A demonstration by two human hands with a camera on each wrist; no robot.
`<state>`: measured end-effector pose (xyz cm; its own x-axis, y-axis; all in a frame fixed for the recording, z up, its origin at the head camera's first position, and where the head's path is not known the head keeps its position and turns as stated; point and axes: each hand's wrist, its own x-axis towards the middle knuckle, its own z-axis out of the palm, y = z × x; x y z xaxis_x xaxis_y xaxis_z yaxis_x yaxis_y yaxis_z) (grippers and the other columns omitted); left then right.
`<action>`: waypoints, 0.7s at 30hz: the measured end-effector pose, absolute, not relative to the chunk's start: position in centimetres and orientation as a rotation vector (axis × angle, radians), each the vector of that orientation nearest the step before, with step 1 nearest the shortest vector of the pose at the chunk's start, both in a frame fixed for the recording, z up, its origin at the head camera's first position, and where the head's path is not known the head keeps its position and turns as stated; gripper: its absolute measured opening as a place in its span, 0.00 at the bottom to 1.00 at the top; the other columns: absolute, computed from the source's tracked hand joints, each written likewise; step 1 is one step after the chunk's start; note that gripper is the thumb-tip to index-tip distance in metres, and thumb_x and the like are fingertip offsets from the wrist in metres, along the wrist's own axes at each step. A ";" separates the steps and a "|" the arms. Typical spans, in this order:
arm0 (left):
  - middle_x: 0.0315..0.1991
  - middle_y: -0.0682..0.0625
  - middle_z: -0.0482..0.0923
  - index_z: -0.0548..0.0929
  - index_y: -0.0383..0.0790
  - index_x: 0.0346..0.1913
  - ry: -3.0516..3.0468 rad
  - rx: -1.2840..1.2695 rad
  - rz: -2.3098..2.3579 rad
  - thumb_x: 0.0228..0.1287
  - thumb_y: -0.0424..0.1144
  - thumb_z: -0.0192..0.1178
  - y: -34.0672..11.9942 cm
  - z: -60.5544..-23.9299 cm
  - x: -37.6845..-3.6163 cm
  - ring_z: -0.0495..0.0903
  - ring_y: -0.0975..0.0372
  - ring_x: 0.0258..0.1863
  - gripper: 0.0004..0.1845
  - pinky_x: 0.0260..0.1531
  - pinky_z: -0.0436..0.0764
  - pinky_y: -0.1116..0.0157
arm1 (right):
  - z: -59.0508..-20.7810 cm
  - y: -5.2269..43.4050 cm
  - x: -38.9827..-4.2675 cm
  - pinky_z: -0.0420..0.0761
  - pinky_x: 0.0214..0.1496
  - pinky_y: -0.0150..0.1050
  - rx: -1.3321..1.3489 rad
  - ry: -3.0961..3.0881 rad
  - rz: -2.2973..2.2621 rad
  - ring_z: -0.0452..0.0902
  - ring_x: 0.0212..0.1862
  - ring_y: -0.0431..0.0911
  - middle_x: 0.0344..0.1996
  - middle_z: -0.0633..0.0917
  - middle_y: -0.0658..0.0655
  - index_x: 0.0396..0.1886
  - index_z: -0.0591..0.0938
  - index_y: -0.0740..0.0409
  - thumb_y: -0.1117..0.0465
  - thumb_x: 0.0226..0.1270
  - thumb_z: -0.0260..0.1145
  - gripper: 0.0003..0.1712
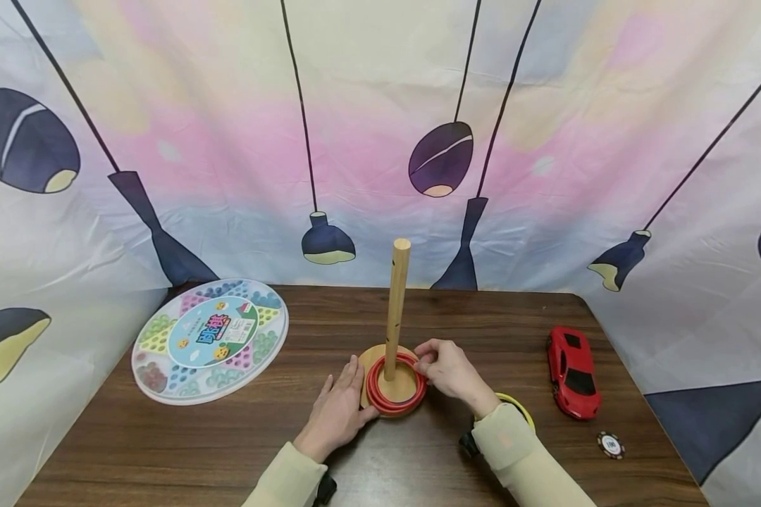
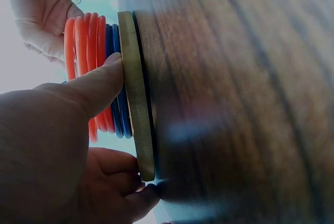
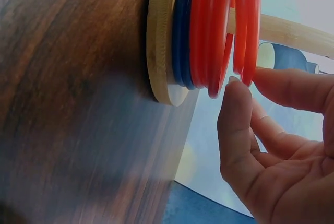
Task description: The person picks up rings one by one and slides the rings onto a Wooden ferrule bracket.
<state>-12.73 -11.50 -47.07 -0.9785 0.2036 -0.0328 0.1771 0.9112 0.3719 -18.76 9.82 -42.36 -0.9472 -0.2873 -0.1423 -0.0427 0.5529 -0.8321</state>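
A round wooden base (image 1: 370,358) stands on the table, with an upright wooden peg (image 1: 397,303) rising from it. Several red rings (image 1: 390,407) lie stacked around the peg, above blue rings (image 3: 182,36) that the wrist views show lowest. My left hand (image 1: 339,415) holds the base from the left, its thumb against the near edge beside the blue rings and its fingers at the far side. At the stack's right, my right hand (image 1: 452,370) pinches the top red rings (image 3: 250,31) between thumb and finger; these sit tilted, slightly apart from those below.
A yellow ring (image 1: 525,410) lies partly hidden under my right wrist. To the right are a red toy car (image 1: 573,373) and a poker chip (image 1: 611,445). A round Chinese checkers board (image 1: 211,341) lies at the left. Behind the table (image 1: 317,317) hangs a patterned cloth (image 1: 368,155).
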 end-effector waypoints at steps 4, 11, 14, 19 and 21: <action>0.72 0.37 0.49 0.58 0.29 0.70 2.996 0.301 0.588 0.59 0.55 0.62 -11.5 -47.1 -12.7 0.54 0.51 0.70 0.45 0.65 0.54 0.46 | -42.4 10.0 -18.7 0.75 0.26 0.36 -0.288 2.568 -1.293 0.74 0.25 0.46 0.27 0.77 0.54 0.45 0.80 0.63 0.65 0.62 0.66 0.12; 0.72 0.37 0.49 0.58 0.29 0.70 2.998 0.306 0.579 0.59 0.55 0.62 -11.5 -47.1 -12.7 0.55 0.51 0.70 0.45 0.65 0.54 0.46 | -42.2 10.6 -18.5 0.72 0.29 0.36 -0.317 2.602 -1.250 0.71 0.27 0.44 0.28 0.78 0.52 0.45 0.80 0.60 0.61 0.62 0.66 0.13; 0.72 0.37 0.49 0.58 0.29 0.70 3.000 0.308 0.577 0.59 0.55 0.62 -11.5 -47.0 -12.7 0.55 0.51 0.70 0.45 0.65 0.54 0.46 | -41.9 11.0 -18.2 0.73 0.29 0.37 -0.326 2.595 -1.263 0.72 0.27 0.44 0.28 0.78 0.52 0.46 0.80 0.61 0.60 0.62 0.66 0.15; 0.72 0.37 0.49 0.58 0.28 0.70 3.000 0.308 0.586 0.59 0.54 0.62 -11.5 -47.0 -12.7 0.55 0.51 0.70 0.45 0.65 0.54 0.46 | -41.5 11.9 -17.8 0.73 0.30 0.37 -0.313 2.619 -1.246 0.72 0.28 0.43 0.29 0.78 0.51 0.48 0.80 0.59 0.57 0.62 0.66 0.16; 0.72 0.38 0.49 0.58 0.29 0.70 2.994 0.301 0.593 0.59 0.54 0.62 -11.5 -47.0 -12.7 0.55 0.51 0.70 0.45 0.65 0.54 0.46 | -41.3 12.4 -17.6 0.72 0.31 0.38 -0.296 2.640 -1.232 0.72 0.29 0.43 0.29 0.78 0.50 0.48 0.80 0.58 0.56 0.62 0.66 0.16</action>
<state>-12.72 -11.51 -46.98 -0.9779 0.2061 -0.0349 0.1772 0.9061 0.3842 -17.64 12.40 -41.27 -0.9570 -0.2695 -0.1073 -0.0909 0.6299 -0.7714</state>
